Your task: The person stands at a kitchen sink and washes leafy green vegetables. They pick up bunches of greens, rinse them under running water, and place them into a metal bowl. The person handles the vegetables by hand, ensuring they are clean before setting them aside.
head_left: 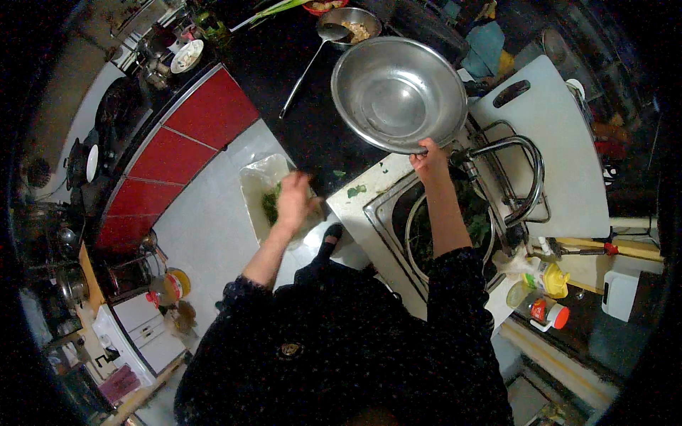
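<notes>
My right hand (431,162) grips the near rim of a wide steel basin (399,99). The basin is tilted over the dark counter, and its inside looks bare. Lower and to the left, my left hand (293,202) is over a pale bin (250,186) with a clear plastic liner. Green leaf scraps (270,204) lie in the bin. Motion smears the left fingers, so I cannot make out whether they hold anything. Beside my right forearm, dark leafy greens (478,213) fill a round vessel in the sink (380,213). Torn leaf bits (356,190) lie on the counter edge.
A curved metal faucet (533,167) stands right of the sink, before a white cutting board (550,156). A long ladle (305,78) rests against a steel bowl of food (360,30) at the back. Bottles (540,309) stand at the right; red cabinets (174,156) line the left.
</notes>
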